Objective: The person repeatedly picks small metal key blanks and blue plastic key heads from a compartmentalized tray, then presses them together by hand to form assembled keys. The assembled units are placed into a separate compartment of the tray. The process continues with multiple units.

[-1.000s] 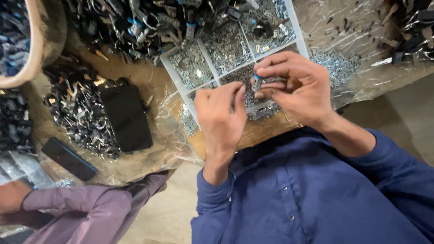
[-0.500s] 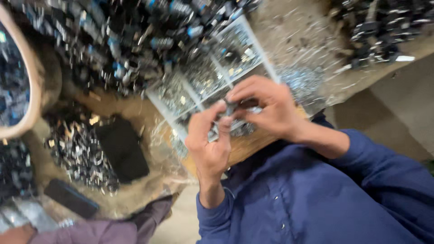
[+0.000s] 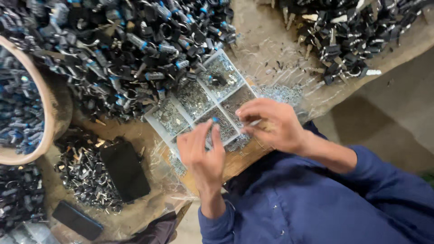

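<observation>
You're pinching a small blue-tipped part (image 3: 215,120) in left hand (image 3: 202,151) over divided tray (image 3: 241,83) | right hand (image 3: 271,124) gripping thin metal piece (image 3: 254,122), both kept close over tray's screws.

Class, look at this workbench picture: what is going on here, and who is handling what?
A person in a blue shirt works over a divided white tray of small metal parts. The left hand pinches a small blue-tipped piece above the tray; the right hand holds a thin pale part beside it. Heaps of black and blue-capped parts surround the tray, and a dark phone lies on the bench.
</observation>
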